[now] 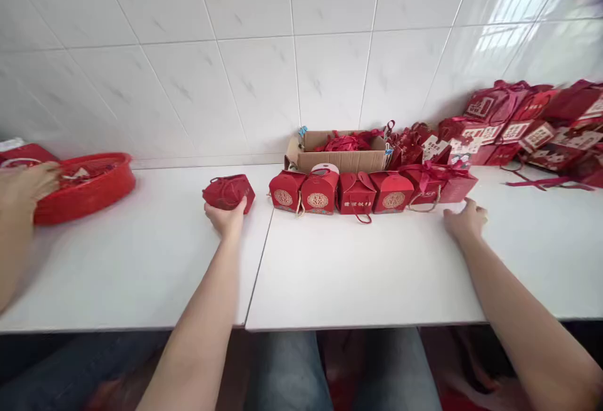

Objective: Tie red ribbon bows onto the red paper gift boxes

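Across the white table (367, 273): left hand (226, 216) gripping a red faceted card box (228, 189); right hand (466, 218) out wide, can't tell if grasping.
Light grip, card probably creases. To its right, row of red card gift boxes (357, 194); open brown cardboard carton (342, 161) behind.

The left edge cuts off a co-worker's blurred hand (32, 188), which covers one end of the red basket (94, 196); the basket's contents are too smeared to tell. The person's left hand (225, 217) hides part of the small box (228, 191) it holds. A row of boxes (357, 190) hides the cardboard box's (340, 161) lower part. Far right, the stacked boxes (509, 128) run out of view, most lettering unreadable. Below the worktop (358, 273), shapes are dark and blurred.
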{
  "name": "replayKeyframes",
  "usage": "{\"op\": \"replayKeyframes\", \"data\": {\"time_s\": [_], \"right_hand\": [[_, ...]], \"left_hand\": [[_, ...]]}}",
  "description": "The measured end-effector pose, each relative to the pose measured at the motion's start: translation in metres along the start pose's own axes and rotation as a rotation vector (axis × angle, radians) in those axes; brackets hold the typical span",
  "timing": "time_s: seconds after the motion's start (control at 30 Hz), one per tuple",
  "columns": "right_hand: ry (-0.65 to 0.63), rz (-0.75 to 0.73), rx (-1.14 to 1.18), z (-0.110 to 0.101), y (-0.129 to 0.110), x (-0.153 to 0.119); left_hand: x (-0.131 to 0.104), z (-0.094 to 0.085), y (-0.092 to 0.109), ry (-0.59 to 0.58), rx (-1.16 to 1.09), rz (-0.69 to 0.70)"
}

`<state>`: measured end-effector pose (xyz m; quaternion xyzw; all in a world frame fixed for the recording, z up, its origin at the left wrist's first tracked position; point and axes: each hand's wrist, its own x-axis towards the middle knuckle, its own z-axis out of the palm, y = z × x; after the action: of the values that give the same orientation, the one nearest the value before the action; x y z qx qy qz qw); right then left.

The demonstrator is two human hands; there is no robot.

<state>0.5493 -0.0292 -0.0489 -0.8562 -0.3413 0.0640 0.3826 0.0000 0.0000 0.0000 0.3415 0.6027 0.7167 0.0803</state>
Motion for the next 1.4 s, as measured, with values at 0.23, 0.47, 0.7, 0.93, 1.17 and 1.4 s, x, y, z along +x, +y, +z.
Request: {"op": "replayKeyframes", "data": {"time_s": [0.23,0.47,0.7,0.93,1.17,1.4], "right_hand": [[0.026,0.037,0.071,-0.001,-0.004,0.0],[0.056,0.039,0.116,0.003,-0.002,0.003],[0.376,-0.007,0.311,-0.032,-0.017,0.0],[0.421,-0.511,0.381,-0.037,-0.129,-0.019],[-0.063,-0.833,-0.031,0.032,-0.256,-0.032],[-0.266,-0.738,-0.255,0.078,-0.29,-0.012]], "left_hand": [[-0.056,0.019,0.043,-0.566,-0.372,0.259],[-0.14,0.025,0.047,-1.336,-0.358,0.437],[-0.148,0.034,0.023,-1.333,-0.129,0.328],[-0.146,0.035,0.018,-1.341,-0.076,0.32],[-0.14,0.033,0.025,-1.389,-0.122,0.089],[-0.143,0.033,0.02,-1.383,-0.267,-0.077]]}}
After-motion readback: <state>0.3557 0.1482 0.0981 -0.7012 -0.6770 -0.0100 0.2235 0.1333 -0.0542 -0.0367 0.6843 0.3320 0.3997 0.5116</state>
